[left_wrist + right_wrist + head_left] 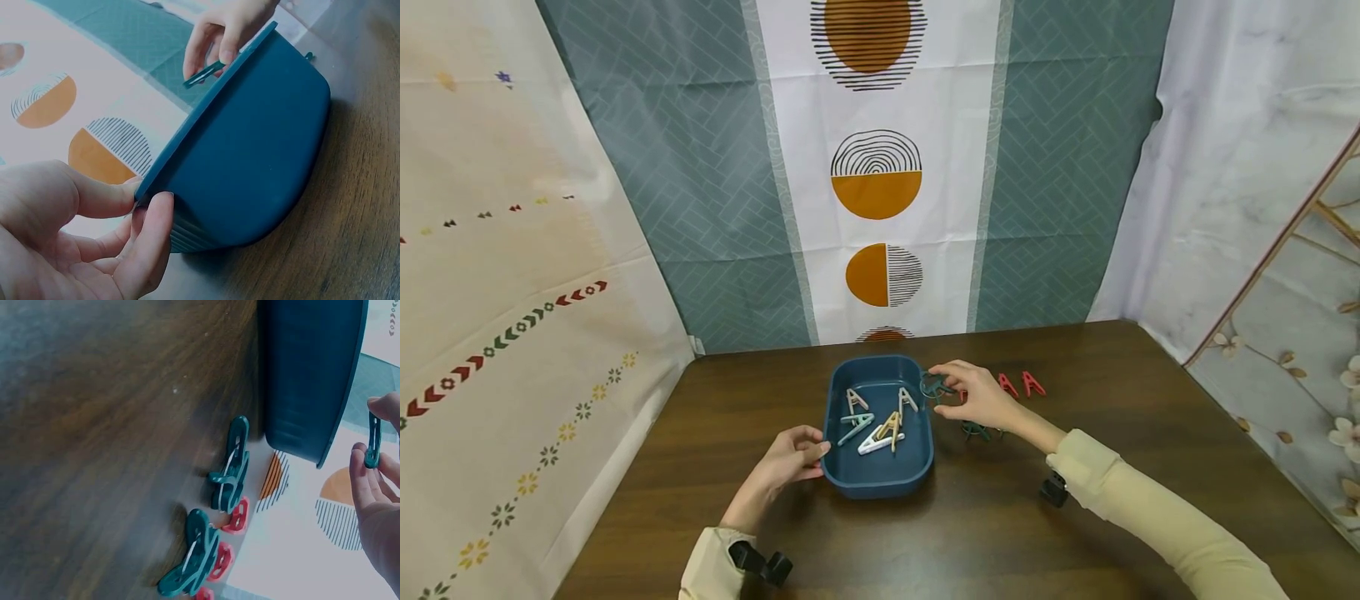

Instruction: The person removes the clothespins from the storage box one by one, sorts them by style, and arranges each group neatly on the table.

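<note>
A dark blue plastic bin (880, 490) stands on the table. At its left side my left hand (790, 457) pinches the rim between thumb and fingers, as the left wrist view also shows. My right hand (977, 398) holds a dark green clothespin (373, 440) between thumb and fingertips, just above the bin's right rim. Inside the bin lie several clothespins: a white one (874, 443), a tan one (891, 427), a light green one (855, 426) and two pale ones near the far end.
Right of the bin, red clothespins (1032, 383) lie on the brown wooden table (715, 400). Closer in are dark green clothespins (190, 556), partly covered by my right hand in the head view. Patterned cloths (880, 100) hang behind and at both sides.
</note>
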